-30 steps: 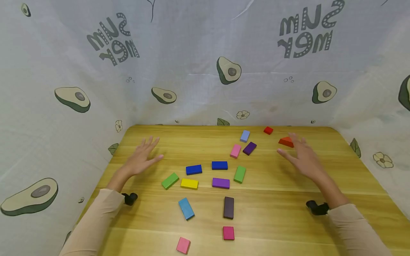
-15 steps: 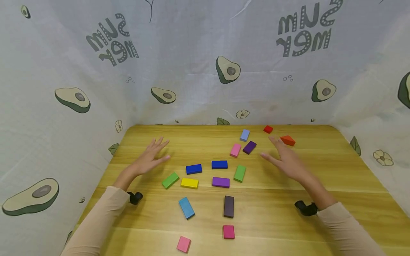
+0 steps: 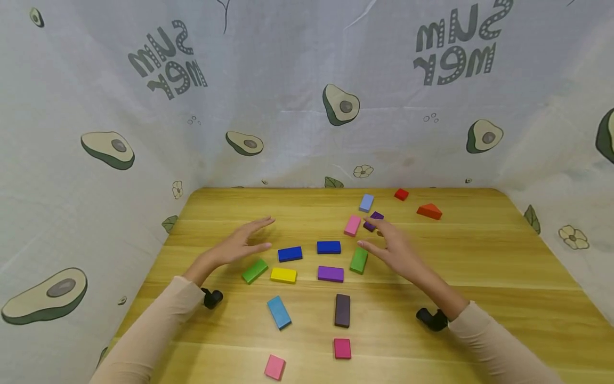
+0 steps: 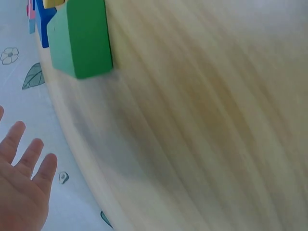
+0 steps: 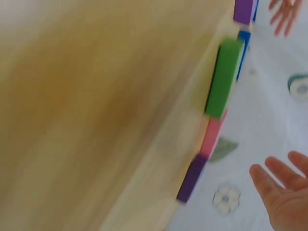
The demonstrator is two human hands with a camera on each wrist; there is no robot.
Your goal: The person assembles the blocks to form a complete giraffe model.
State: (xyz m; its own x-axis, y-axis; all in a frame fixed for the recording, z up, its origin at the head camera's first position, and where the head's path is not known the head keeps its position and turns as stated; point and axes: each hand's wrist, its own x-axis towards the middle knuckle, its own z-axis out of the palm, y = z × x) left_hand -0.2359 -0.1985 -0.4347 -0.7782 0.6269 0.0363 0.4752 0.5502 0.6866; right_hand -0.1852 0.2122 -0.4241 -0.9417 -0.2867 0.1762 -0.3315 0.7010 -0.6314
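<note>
Green, a block (image 3: 255, 271) is lying centre-left near the left hand (image 3: 240, 243); farther, centre-right, the right hand (image 3: 399, 252) is partly hiding a dark purple block (image 5: 191, 178). Both grips are hovering empty; grasping is seemingly pending, calling for lowering, pinching.

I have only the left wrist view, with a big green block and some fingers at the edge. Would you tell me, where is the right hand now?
Observer: The head view shows the right hand at the right side of the block group, partly covering the dark purple block.
Operator: Thank you. Does this hand hold a block?
Observer: No; in the right wrist view its visible fingers are spread, with no block in them.
Operator: And which block lies farthest to the right?
Observer: In the head view, it is the orange-red triangular block, toward the far edge of the table.
</note>
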